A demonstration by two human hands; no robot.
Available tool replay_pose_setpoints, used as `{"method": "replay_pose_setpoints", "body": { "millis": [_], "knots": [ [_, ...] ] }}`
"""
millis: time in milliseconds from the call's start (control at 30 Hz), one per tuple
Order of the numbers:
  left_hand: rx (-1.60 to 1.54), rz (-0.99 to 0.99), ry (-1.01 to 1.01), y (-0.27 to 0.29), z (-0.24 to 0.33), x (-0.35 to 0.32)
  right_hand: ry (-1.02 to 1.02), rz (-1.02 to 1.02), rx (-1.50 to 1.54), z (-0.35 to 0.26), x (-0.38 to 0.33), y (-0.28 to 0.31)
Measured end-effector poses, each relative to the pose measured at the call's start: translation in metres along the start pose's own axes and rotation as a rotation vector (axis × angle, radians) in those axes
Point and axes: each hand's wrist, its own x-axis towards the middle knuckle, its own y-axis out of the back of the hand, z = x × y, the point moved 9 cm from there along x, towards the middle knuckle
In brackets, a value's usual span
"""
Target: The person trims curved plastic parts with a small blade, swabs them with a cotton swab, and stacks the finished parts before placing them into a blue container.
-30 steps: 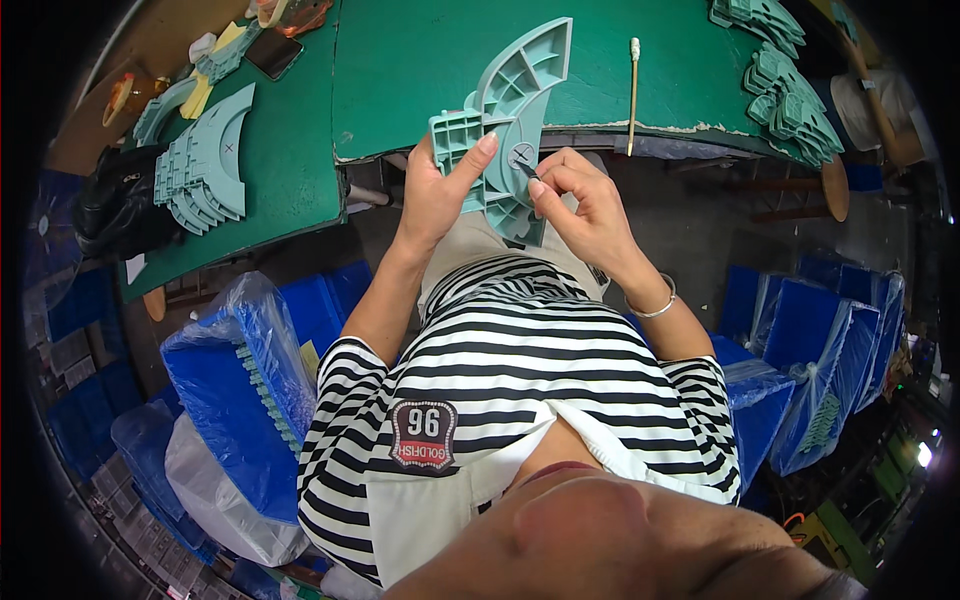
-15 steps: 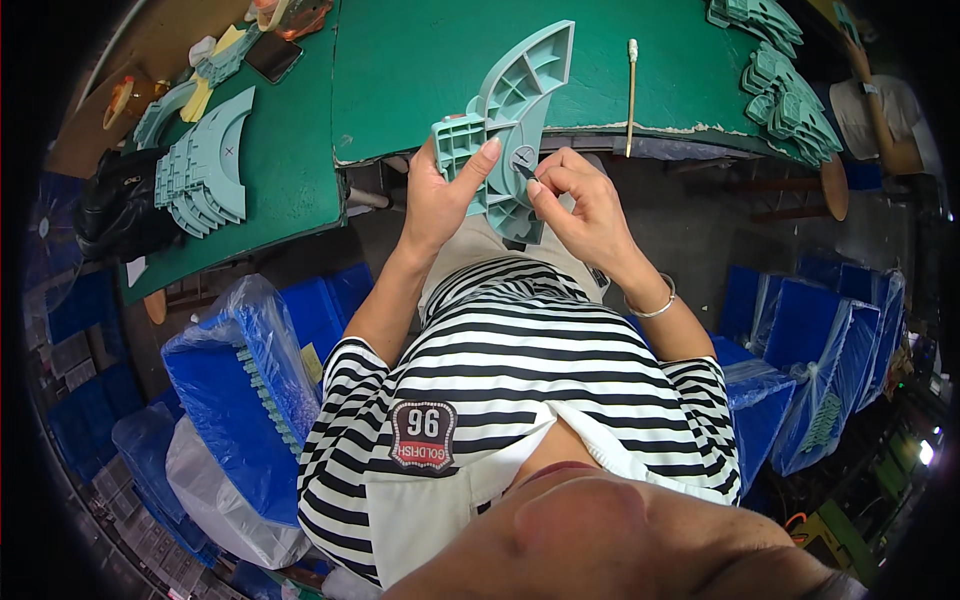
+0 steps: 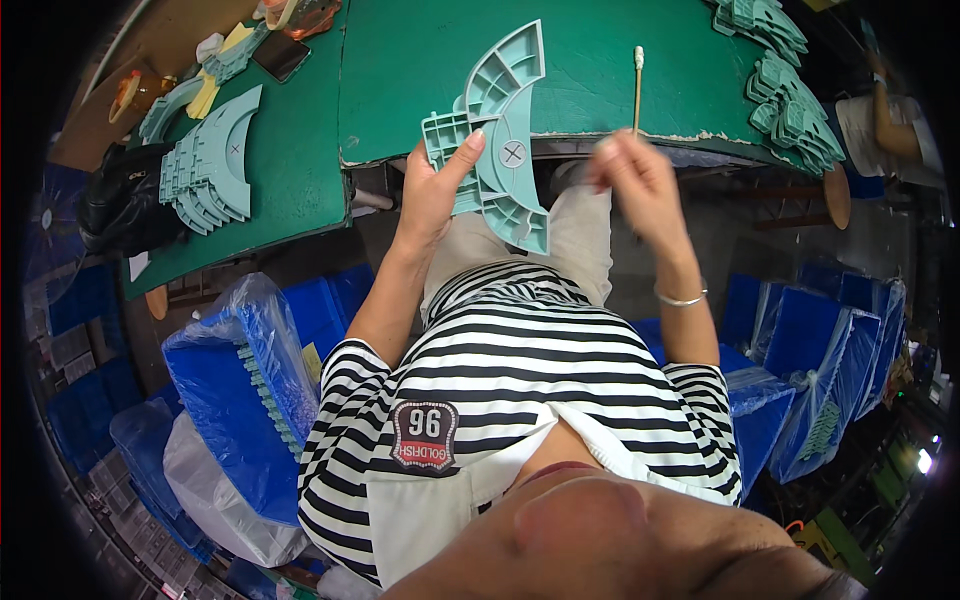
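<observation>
The left hand kept a closed grip on a pale green, curved, ribbed plastic part, held upright at the near edge of the green table. The right hand was blurred beside it; whether its grip held anything could not be told. This looked like a hand inspection or trimming step. Blue plastic-lined crates stood at the left.

left hand grips teal curved part | right hand beside

A factory assembly workshop: green workbench, stacked moulded plastic parts, blue crates.
</observation>
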Motion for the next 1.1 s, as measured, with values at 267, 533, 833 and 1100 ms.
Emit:
{"method": "replay_pose_setpoints", "body": {
  "millis": [267,533,833,1100],
  "knots": [
    [-0.12,0.017,0.104,0.002,-0.01,0.007,-0.127,0.344,-1.192,0.064,0.065,0.117],
    [-0.154,0.146,0.015,0.026,0.01,0.02,-0.041,0.278,-1.152,0.087,0.089,0.119],
    [-0.285,0.316,-0.118,0.068,0.017,0.03,-0.295,-0.278,-0.212,-0.021,-0.019,0.003],
    [0.038,0.251,-0.451,0.032,0.046,0.013,0.104,-0.386,-0.78,-0.03,-0.016,-0.048]
  ]
}}
